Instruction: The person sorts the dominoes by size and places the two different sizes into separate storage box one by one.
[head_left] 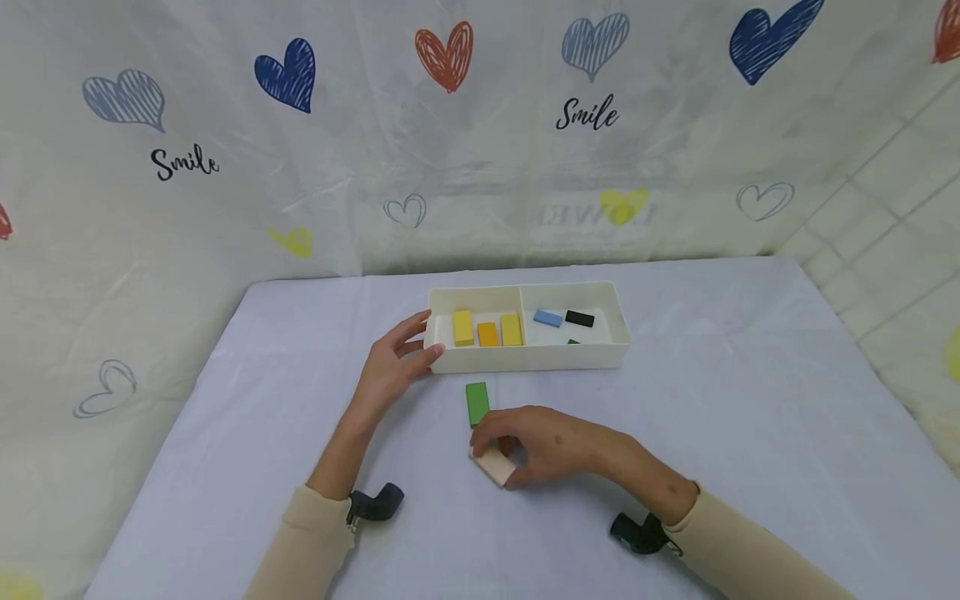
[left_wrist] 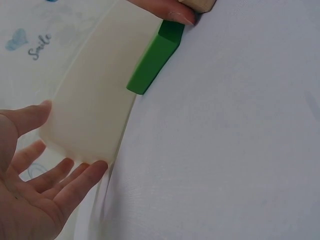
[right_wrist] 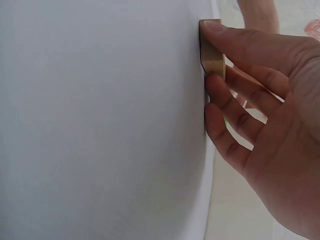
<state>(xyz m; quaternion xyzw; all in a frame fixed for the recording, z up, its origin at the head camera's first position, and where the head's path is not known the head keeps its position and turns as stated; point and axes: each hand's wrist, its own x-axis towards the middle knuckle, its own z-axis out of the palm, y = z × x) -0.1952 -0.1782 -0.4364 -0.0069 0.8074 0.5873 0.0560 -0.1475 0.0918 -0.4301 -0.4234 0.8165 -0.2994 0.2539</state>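
Observation:
A white two-compartment box (head_left: pixel 525 358) stands on the table. At its left end my left hand (head_left: pixel 397 358) holds it, thumb at the front corner and fingers on the end wall. My right hand (head_left: pixel 551 442) pinches a plain wooden block (head_left: pixel 495 465) between thumb and fingers, low at the table in front of the box. Just beyond that block, a green block (head_left: pixel 477 405) lies between it and the box. In the right wrist view the wooden block (right_wrist: pixel 212 47) shows at the thumb tip, with the other fingers loosely bent below.
Inside the left compartment are two yellow blocks (head_left: pixel 463 328) and an orange block (head_left: pixel 487 334). The right one holds a blue block (head_left: pixel 547 317), a black block (head_left: pixel 580 318) and a green piece (head_left: pixel 573 341) mostly hidden by the front wall. A white cloth (head_left: pixel 712 400) covers the table.

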